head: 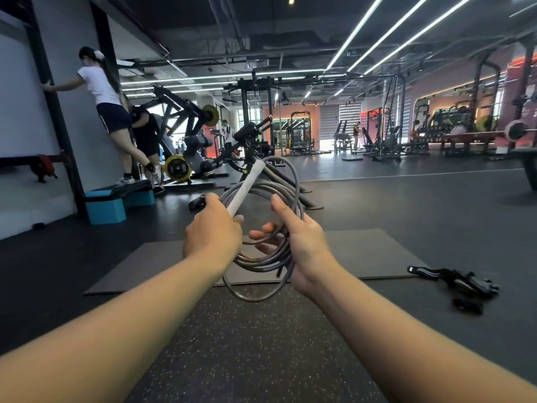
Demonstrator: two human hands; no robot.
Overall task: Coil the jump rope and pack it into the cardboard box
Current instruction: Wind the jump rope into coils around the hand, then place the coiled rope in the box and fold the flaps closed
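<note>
The grey jump rope (pixel 263 261) hangs in several loops between my two hands, held up above the gym floor. My left hand (pixel 213 232) grips the lower end of its white-taped handle (pixel 245 187), which points up and to the right. My right hand (pixel 296 237) holds the bundled loops on the right side, thumb raised, fingers curled under the strands. One larger loop sags below the hands. No cardboard box is in view.
A dark grey mat (pixel 363 251) lies on the floor under the hands. Black gloves and straps (pixel 465 286) lie at the right. A blue step platform (pixel 116 199), a person stretching at the wall and weight machines (pixel 186 158) stand at the left and behind.
</note>
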